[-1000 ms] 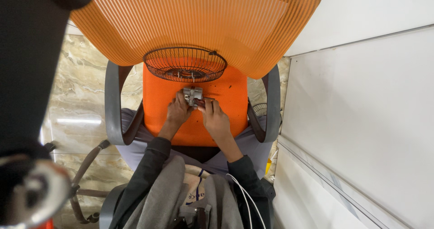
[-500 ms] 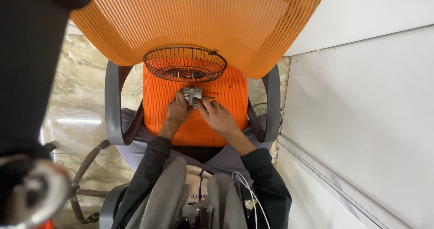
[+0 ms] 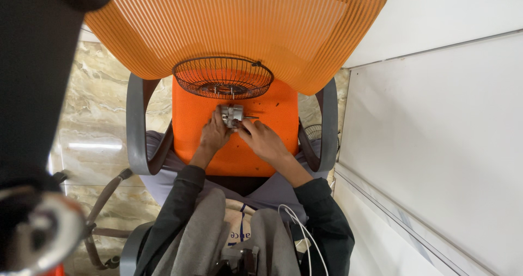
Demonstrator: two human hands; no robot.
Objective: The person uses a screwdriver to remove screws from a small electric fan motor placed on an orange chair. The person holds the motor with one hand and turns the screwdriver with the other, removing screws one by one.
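A small grey metal motor block [image 3: 232, 114], with a thin shaft sticking out to its right, sits on the orange mesh seat [image 3: 196, 118] of an office chair, a little forward of the seat's middle and just below a round black wire fan guard [image 3: 223, 77]. The left hand [image 3: 214, 134] lies against the motor's left side with its fingers curled around it, holding it in place on the seat. The right hand [image 3: 262, 140] comes in from the lower right, its fingertips pinched close together at the motor's lower right edge, below the shaft; whether they grip a small part there is too small to tell. Both forearms wear dark sleeves [image 3: 180, 202], and a white cable [image 3: 297, 227] loops over the right one. The fan guard lies dished side up on the seat, resting against the foot of the orange mesh backrest [image 3: 234, 20]. Grey armrests [image 3: 135, 123] flank the seat on both sides. Beside the chair to the left is a marbled tile floor [image 3: 92, 123], and to the right a white panel [image 3: 436, 134].
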